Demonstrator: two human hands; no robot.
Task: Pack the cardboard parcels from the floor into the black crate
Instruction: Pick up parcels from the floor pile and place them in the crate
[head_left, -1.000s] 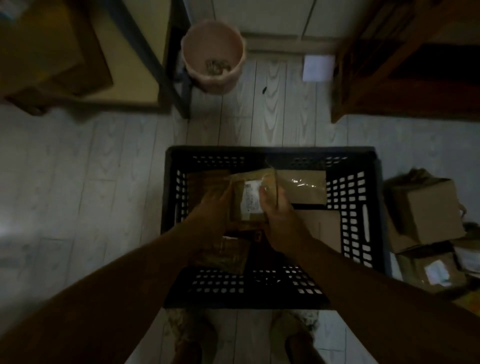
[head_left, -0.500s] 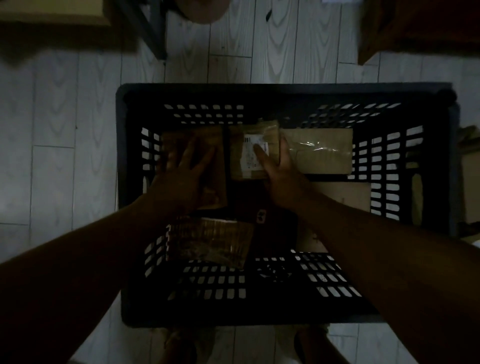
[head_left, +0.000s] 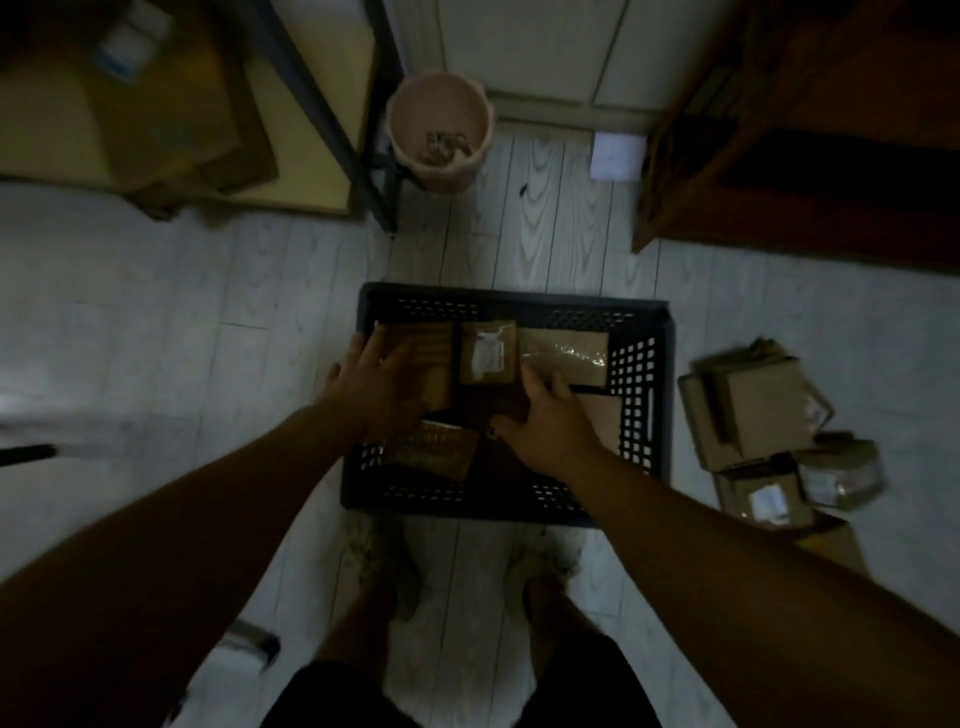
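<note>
Your right hand (head_left: 550, 423) has come off the labelled parcel (head_left: 488, 353) it was gripping half a second ago and now sits nearer to you, over the middle of the black crate (head_left: 467, 506). Your head has also lifted, so the crate looks smaller and the room around it is back in view.

Your right hand's fingers are loosely extended and hold nothing. Their tips lie by the near corner where the labelled parcel meets the taped parcel (head_left: 569, 353). Blur hides whether they touch. Your left hand (head_left: 376, 389) is spread flat, fingers straight and apart, over the plain parcel (head_left: 434, 364) in the crate's far-left corner, gripping nothing.

The three parcels stand side by side along the crate's far wall: plain, labelled, taped. A glossy-wrapped parcel (head_left: 441, 452) lies at the near left, and a flat parcel (head_left: 602, 423) lies against the right wall, partly under your right wrist.

More cardboard parcels (head_left: 769, 415) are piled on the floor (head_left: 156, 312) just right of the crate, apart from it. Beyond the crate stand a pink bucket (head_left: 440, 130) and a wooden cabinet (head_left: 810, 130), with a white sheet (head_left: 618, 156) lying between them.
</note>
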